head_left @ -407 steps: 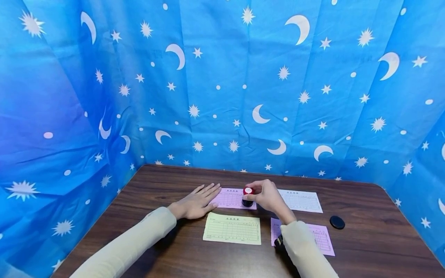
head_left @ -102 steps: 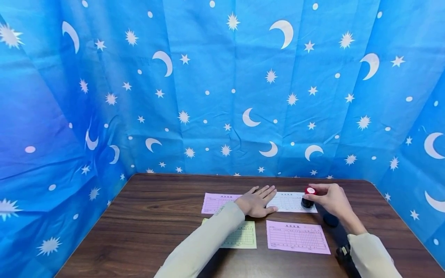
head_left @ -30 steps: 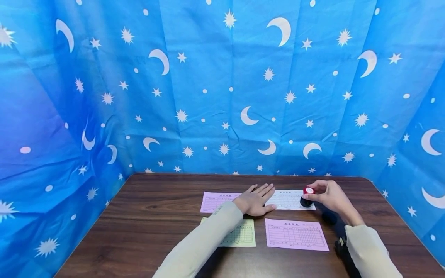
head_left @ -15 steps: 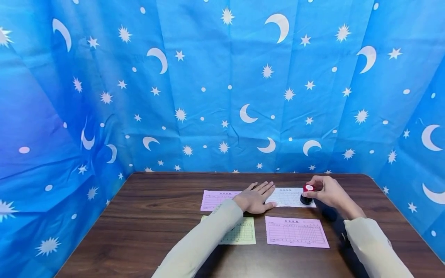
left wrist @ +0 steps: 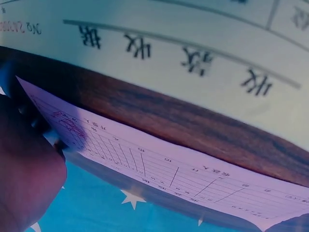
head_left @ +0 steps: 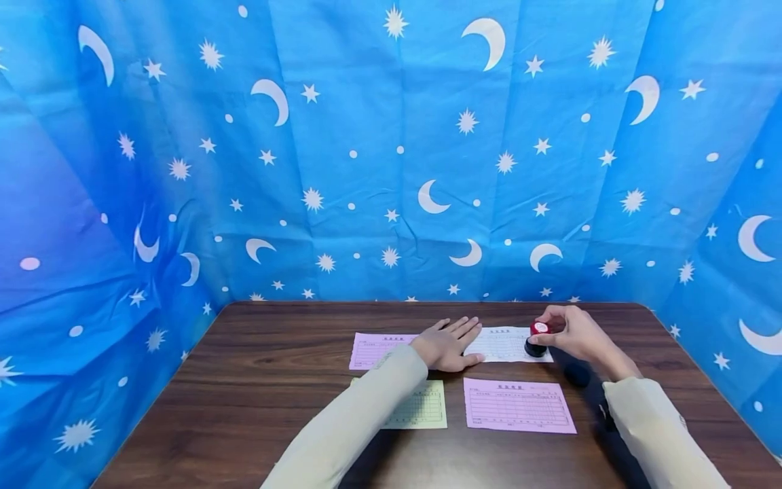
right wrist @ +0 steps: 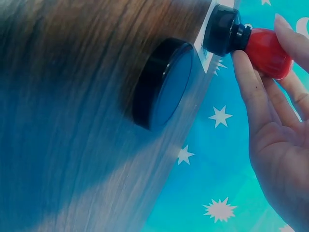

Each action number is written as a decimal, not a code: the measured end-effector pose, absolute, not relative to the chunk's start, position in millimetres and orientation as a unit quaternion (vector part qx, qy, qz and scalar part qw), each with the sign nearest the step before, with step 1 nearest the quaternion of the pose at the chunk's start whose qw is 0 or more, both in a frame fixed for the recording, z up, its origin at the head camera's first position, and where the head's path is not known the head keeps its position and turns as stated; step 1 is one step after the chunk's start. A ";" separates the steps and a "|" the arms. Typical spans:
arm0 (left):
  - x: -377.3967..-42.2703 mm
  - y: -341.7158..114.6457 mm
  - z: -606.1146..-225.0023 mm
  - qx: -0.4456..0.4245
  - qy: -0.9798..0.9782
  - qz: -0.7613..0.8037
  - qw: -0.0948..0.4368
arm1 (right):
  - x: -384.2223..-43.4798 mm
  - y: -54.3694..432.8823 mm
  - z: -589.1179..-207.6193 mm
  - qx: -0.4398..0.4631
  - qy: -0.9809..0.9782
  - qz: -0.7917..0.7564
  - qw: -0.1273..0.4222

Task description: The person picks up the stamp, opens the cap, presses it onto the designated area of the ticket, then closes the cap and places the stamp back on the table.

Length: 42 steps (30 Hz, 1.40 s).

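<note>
four slips (head_left: 519,406) lie out while right hand (head_left: 580,336) pinches one stamp (head_left: 540,329), left hand (head_left: 451,348) spread flat.

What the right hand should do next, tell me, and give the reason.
Probably press the stamp straight down: the right hand grips it at the right end of the white slip, and the left hand lies spread across the slip's other end, which should steady it.

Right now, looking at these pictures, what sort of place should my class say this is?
Probably a curtained-off desk space for paperwork: blue star-and-moon cloth hangs on three sides, printed forms lie on the brown table, and the right hand holds a red-and-black stamp.
</note>
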<state>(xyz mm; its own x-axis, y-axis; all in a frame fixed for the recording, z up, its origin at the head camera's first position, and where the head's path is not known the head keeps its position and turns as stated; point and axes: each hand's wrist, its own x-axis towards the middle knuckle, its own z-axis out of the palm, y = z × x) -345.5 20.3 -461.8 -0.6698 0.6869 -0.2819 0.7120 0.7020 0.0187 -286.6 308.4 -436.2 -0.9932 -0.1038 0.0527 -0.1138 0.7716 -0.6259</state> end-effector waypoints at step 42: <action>-344.2 15.5 -469.3 0.386 0.914 -0.013 0.126 | -279.0 310.4 -439.7 0.042 -0.918 0.394 -0.010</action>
